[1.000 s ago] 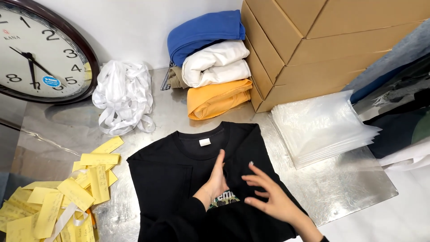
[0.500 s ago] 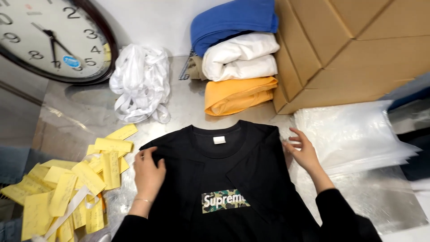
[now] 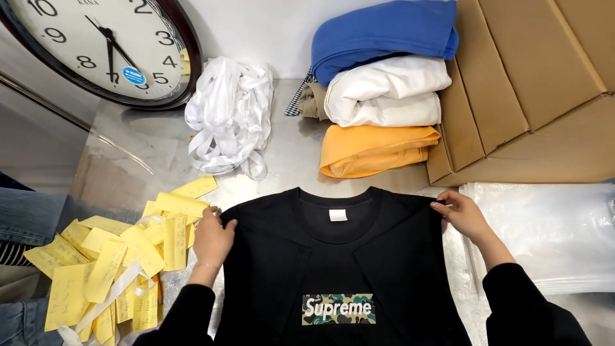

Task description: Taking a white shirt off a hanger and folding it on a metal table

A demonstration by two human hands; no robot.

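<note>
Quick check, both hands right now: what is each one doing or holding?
Left hand: closed on the left shoulder edge of the black T-shirt.
Right hand: pinching the T-shirt's right shoulder edge.

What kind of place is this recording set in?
Probably a garment packing station: a black T-shirt spread on a metal table, folded clothes beside cardboard boxes, a stack of clear plastic bags and yellow paper slips.
</note>
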